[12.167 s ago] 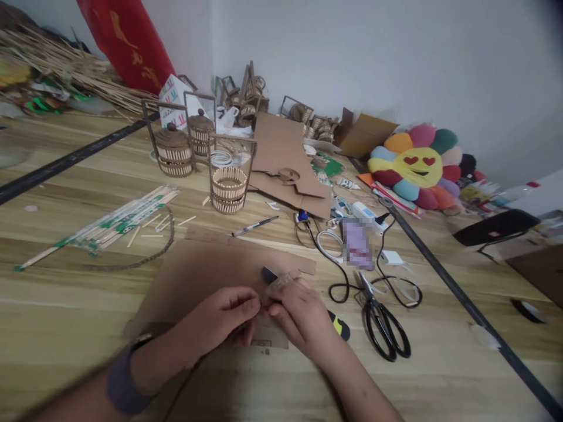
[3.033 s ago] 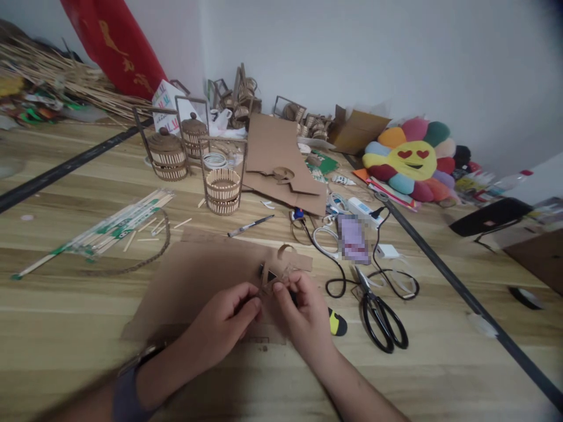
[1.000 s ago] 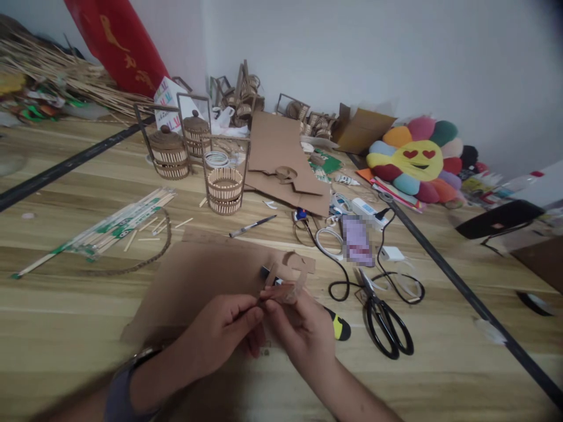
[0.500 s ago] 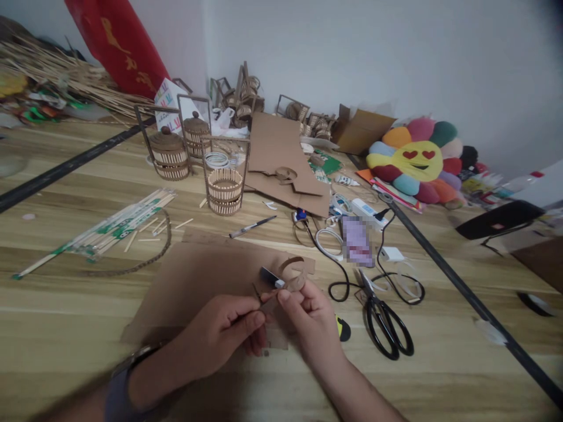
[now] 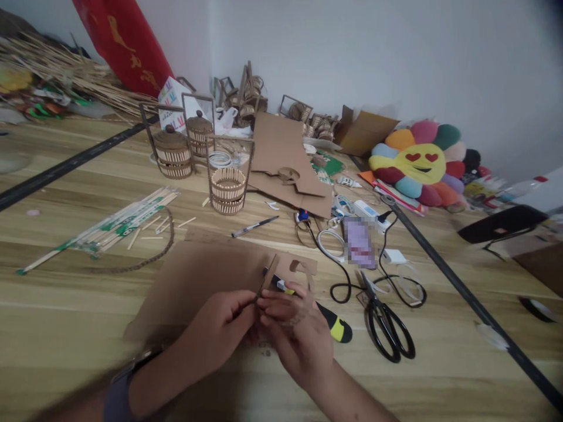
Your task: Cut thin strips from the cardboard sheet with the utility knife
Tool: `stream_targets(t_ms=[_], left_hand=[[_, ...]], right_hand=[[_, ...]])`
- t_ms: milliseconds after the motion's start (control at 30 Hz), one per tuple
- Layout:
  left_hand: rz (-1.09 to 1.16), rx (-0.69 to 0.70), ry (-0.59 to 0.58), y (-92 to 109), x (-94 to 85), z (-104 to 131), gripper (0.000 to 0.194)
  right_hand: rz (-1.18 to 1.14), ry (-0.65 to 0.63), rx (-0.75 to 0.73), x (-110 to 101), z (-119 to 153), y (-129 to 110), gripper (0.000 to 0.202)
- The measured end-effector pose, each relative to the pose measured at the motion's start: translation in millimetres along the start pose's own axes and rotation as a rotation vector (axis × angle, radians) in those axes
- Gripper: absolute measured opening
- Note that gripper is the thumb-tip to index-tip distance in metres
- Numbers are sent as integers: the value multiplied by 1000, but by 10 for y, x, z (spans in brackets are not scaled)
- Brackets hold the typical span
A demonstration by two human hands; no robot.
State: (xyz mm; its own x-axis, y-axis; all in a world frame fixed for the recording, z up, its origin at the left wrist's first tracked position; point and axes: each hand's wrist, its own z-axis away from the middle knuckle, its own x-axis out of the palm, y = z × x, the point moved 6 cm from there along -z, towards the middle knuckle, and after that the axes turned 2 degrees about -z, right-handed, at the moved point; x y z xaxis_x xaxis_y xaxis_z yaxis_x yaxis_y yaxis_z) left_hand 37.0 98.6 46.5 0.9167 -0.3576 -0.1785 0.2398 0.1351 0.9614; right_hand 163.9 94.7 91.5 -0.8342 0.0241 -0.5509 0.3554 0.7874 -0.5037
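Both hands are close together above a flat cardboard sheet [image 5: 197,266]. A narrow brown cardboard strip [image 5: 270,271] stands up between them, and its lower part is hidden by fingers. My left hand [image 5: 224,328] pinches the strip between thumb and fingers. Against its other side, my right hand [image 5: 299,334] is closed on it, fingers pressed together and blurred. Beneath my right hand lies a black and yellow utility knife [image 5: 338,326], its blade end pointing away to the left. A curved piece of thin cardboard [image 5: 308,269] shows just beyond my right fingers.
Scissors [image 5: 387,322] lie to the right, among cables and a phone [image 5: 358,240]. A small stick bucket [image 5: 227,190], lidded buckets [image 5: 172,153] and a pen [image 5: 255,226] stand or lie beyond the sheet. Bagged sticks [image 5: 118,225] are at left; a flower cushion [image 5: 420,164] is at back right.
My right hand has turned over and moved its fingers across the strip. The strip now points upward between the hands, and more of the utility knife shows. The view has shifted slightly.
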Motion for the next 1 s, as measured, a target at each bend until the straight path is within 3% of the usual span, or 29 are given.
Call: stream_targets(t_ms=[267, 367, 467, 667, 867, 1000], left_hand=[[-85, 53, -5, 7, -8, 37, 33], [-79, 59, -21, 35, -3, 40, 34], [-56, 47, -31, 61, -3, 34, 34], [-36, 20, -21, 64, -14, 14, 31], [-19, -41, -6, -3, -18, 0, 30], [20, -92, 9, -38, -12, -1, 31]], right_hand=[[-246, 27, 379, -10, 38, 223, 10], [-462, 103, 563, 36, 115, 353, 19], [-580, 132, 620, 70, 128, 394, 26], [-445, 88, 491, 20, 62, 319, 20], [-110, 9, 12, -27, -39, 31, 10], [-1, -10, -157, -4, -29, -65, 16]])
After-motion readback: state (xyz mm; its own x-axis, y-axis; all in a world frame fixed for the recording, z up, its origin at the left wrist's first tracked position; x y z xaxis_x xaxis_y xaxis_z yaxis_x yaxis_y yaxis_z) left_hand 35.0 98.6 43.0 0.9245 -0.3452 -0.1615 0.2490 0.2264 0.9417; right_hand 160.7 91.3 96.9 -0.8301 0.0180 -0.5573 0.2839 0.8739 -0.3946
